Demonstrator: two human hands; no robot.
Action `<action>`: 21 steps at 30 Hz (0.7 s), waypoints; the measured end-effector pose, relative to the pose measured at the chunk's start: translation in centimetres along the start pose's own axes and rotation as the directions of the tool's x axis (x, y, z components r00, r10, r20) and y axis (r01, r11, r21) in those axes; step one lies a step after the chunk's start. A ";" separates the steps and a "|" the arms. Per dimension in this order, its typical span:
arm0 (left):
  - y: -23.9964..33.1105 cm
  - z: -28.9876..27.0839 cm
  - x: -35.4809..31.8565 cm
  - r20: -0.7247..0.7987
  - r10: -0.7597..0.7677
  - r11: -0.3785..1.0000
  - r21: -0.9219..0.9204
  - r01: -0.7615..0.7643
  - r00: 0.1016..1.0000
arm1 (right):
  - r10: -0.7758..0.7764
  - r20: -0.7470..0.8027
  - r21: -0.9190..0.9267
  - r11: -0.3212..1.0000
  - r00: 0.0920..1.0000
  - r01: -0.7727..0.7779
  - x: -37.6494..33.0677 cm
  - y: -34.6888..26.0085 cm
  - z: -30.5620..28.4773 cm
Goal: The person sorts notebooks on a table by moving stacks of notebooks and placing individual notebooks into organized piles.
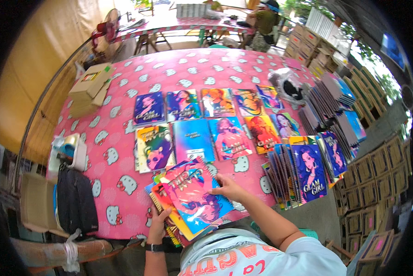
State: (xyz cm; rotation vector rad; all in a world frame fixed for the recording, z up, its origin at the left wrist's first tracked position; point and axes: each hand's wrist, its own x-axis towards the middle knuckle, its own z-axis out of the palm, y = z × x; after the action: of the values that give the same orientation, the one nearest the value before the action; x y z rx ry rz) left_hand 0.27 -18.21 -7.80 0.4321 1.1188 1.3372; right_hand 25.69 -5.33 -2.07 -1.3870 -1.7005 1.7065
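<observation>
Pink patterned table [133, 204], stack of spiral notebooks [195, 195] held over the table's near edge, left hand [158, 223] curled around its left side, right hand [228, 188] partly closed, gripping its right side, notebook rows [192, 140] mid-table, black bag [76, 198] along the table's left edge.

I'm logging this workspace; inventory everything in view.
Broad patterned table: one, pink, centre
Flat rectangular paper notebooks: ten visible, multicoloured, mid-table
Spiral-bound notebook stack: one, multicoloured, near edge
Standing notebook rows: several, multicoloured, right
Cardboard stack: one, brown, far left
Rectangular plastic bin: one, white, left
Fabric bag: one, black, near left
Plastic bag: one, clear, far right
Cardboard boxes: many, brown, right
Fan: one, red, background left
Back table: one, pink, background
Co-worker: at least one, olive top, background
Left hand: one, bare, stack's left
Right hand: one, bare, stack's right
</observation>
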 end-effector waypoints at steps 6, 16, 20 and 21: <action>0.2 2.7 0.5 -0.100 0.072 0.974 0.221 -0.048 0.992 | -0.036 0.040 0.183 0.983 0.999 0.028 -2.2 0.6 -0.7; -0.5 1.1 0.2 -0.050 0.086 0.989 0.122 -0.079 0.995 | -0.266 -0.365 0.097 0.942 0.892 0.321 -6.0 -2.3 -7.5; -1.0 0.9 0.4 -0.054 0.118 0.989 0.098 -0.112 0.992 | -0.261 -0.439 0.239 0.889 0.860 0.391 -8.2 -6.0 -6.8; -1.2 0.7 0.4 -0.058 0.117 0.989 0.095 -0.111 0.991 | -0.275 -0.421 0.265 0.874 0.864 0.407 -8.5 -7.1 -6.1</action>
State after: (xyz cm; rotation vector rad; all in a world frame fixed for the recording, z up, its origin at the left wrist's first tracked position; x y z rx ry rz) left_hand 1.41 -17.89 -8.59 0.5302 1.2271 1.4112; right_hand 31.88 -7.34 8.85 -1.0750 -1.2692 1.3520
